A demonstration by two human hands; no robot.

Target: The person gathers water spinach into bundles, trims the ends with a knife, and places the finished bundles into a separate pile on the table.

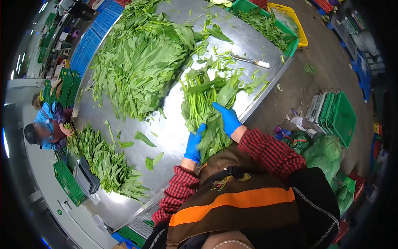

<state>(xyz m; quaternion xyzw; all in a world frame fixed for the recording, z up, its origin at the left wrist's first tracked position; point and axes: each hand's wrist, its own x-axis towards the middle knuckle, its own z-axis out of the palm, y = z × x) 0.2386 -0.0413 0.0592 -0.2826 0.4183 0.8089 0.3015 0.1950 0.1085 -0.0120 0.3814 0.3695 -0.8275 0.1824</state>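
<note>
My left hand [193,144], in a blue glove, grips the near left side of a bunch of water spinach [213,130]. On the bunch's right side my right hand [228,119], gloved the same way, holds it too, its fingers partly hidden by leaves. The bunch lies at the near edge of the metal table [166,173], leaves toward me and stems pointing away. Just beyond it are loose cut stems and a knife [251,61] with a whitish handle. To the left spreads a large heap of water spinach [137,62].
Another row of greens [105,162] lies along the table's left side, where a co-worker [52,122] stands. Green [290,47] and yellow [302,31] crates stand past the far right corner. Stacked green baskets [342,118] and bagged cabbages [325,153] sit on the floor at right.
</note>
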